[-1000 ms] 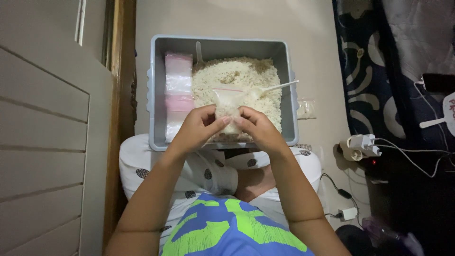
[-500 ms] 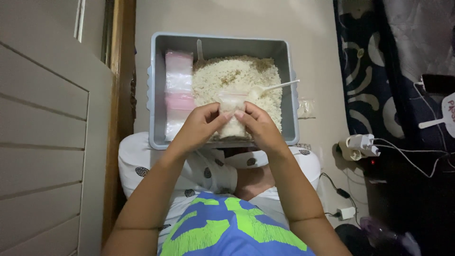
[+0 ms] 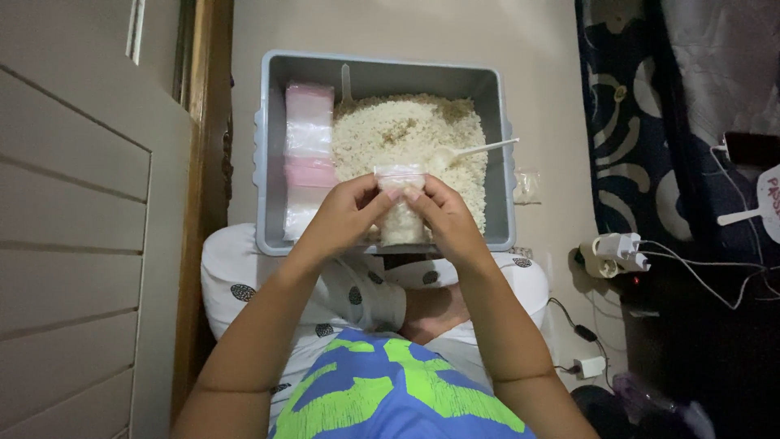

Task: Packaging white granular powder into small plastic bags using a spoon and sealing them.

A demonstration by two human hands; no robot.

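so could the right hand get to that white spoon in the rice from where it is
Probably yes. The white plastic spoon lies on top of the rice in the grey tub, just beyond the right hand, with nothing between them. But both hands are pinching the small filled bag, so it would have to let go.

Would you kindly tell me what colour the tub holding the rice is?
The tub is grey, seen best in the head view.

My fingers pinch a small bag above the tub's near edge. Inside the tub, rice fills the right, stacked bags the left, and a spoon rests on the rice.
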